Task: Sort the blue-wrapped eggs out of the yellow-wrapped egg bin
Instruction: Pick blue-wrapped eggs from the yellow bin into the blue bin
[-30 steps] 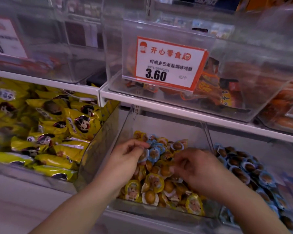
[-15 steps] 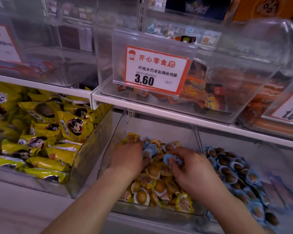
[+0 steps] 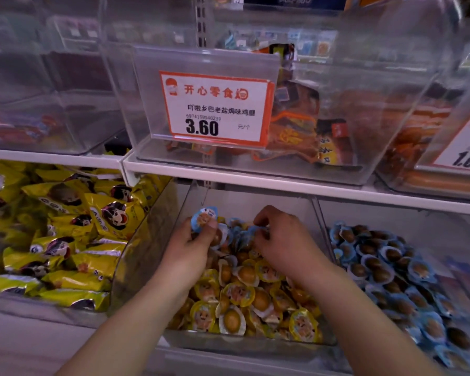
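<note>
A clear bin (image 3: 244, 344) on the lower shelf holds many yellow-wrapped eggs (image 3: 239, 294), with several blue-wrapped eggs (image 3: 238, 234) lying at its back. My left hand (image 3: 190, 245) is over the back left of the bin and grips blue-wrapped eggs; one blue-wrapped egg (image 3: 203, 217) sticks up above its fingers. My right hand (image 3: 280, 240) is over the back middle, its fingertips pinching a blue wrapper in the pile. The neighbouring clear bin to the right holds blue-wrapped eggs (image 3: 391, 270).
A bin of yellow snack packets (image 3: 65, 234) stands to the left. The white shelf edge (image 3: 255, 183) runs just above the bins, carrying a clear box with a 3.60 price tag (image 3: 215, 109). Another price tag (image 3: 464, 147) is at the right.
My left hand has lifted and now holds a blue-wrapped egg above the pile. My right hand has moved farther back in the bin onto the blue wrappers. The view has come closer.
</note>
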